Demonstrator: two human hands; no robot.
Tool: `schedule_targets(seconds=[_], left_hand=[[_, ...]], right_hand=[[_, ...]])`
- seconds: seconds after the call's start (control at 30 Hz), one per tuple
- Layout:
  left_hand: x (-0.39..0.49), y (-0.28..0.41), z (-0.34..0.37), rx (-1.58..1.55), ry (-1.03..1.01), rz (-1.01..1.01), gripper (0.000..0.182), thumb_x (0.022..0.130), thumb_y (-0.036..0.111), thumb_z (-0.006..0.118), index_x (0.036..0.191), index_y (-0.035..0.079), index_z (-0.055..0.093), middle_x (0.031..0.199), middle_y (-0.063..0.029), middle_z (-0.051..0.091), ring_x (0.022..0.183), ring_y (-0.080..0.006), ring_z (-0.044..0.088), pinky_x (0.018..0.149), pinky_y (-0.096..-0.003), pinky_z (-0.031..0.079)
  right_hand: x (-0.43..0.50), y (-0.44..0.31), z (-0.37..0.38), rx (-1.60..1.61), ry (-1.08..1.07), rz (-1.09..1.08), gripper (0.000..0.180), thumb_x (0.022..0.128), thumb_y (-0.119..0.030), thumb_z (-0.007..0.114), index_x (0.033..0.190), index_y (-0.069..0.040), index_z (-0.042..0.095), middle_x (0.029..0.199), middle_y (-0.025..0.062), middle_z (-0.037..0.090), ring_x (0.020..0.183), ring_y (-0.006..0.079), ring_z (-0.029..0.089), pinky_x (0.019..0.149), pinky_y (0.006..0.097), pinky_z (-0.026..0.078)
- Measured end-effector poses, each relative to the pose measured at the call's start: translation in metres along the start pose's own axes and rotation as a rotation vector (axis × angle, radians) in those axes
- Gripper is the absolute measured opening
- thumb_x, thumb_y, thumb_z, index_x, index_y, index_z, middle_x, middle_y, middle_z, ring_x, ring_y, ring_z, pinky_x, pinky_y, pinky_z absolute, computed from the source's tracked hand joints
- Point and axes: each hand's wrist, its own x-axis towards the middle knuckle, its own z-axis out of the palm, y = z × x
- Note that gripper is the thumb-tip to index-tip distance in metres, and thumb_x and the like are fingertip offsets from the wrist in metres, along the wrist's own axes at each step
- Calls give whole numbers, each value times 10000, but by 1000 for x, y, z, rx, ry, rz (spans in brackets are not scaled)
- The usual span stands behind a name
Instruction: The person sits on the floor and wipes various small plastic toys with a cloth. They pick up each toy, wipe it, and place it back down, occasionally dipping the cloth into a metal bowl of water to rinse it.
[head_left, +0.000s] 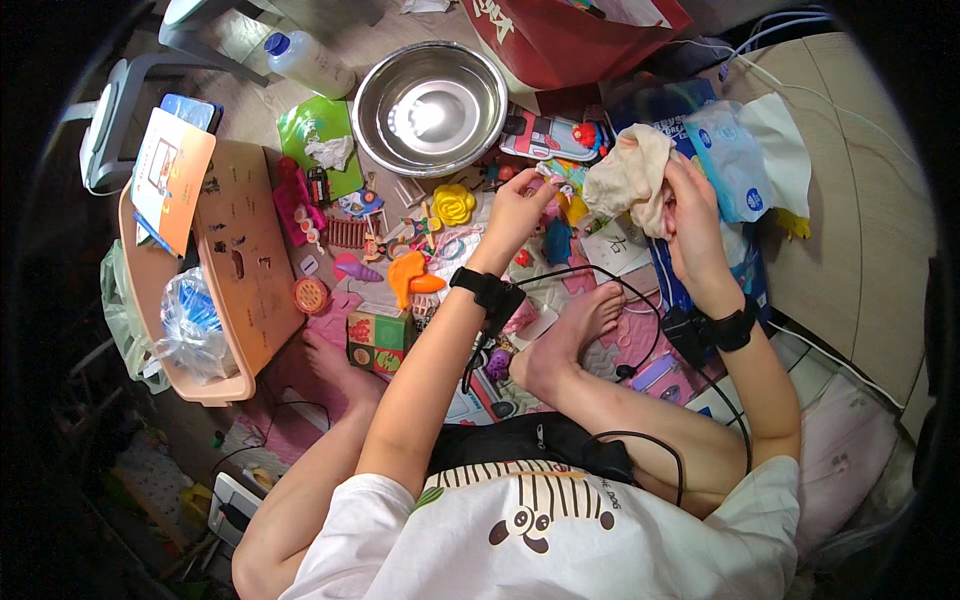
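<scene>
My right hand (686, 214) grips a crumpled cream cloth (630, 176), raised above the toys on the right. Thumb and forefinger of my left hand (521, 210) come close together over the small toys in the middle. A small pink piece shows at those fingertips, but whether it is held or lies behind them is unclear. Just left of that hand is a yellow rose-shaped toy (453, 205). Below the cloth lies a white card (619, 247) with a written character. Beyond the left hand stands a shiny steel basin (367, 142).
An orange plastic bin (262, 300) holding books and a plastic bag stands at left. A tissue pack (720, 161) lies at right. A red bag (570, 52) and a blue-capped bottle (311, 64) are at the back. Black cables (645, 292) run from my wrist straps.
</scene>
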Motion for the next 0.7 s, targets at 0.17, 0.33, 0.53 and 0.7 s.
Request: schedule_targets(seconds=[0.17,0.33,0.53,0.7], left_hand=[[19,10,4,125,29,147,340,827,332,728,897,16,627,634,-22,588,556,-77,516,483,-266,408],[29,20,4,203,29,50,343,792,328,750,872,8,657,665,-67,651,594,-154,626,556,-296,477],[16,8,-10,404,85,28,296,818,250,738,934,-13,669,745,-36,653,664,-93,581,622,-265,475],[-4,-7,-22,271,27,-53,207,842,219,718,904,27,675,750,4,634,708,-68,563,659,-233,458]], right_hand=[[4,-4,-4,-3,-47,-8,259,966,-184,482,1135,-25,598,984,22,641,833,72,606,697,208,470],[5,-7,-3,-14,-34,-13,264,965,-183,481,1133,-22,606,1001,23,647,837,76,609,709,214,474],[6,-7,-4,-11,-36,-14,269,967,-178,476,1136,-21,613,1009,26,651,853,79,610,724,213,473],[5,-5,-5,-5,-45,-9,269,968,-178,478,1138,-17,612,1005,24,652,850,75,609,723,213,473]])
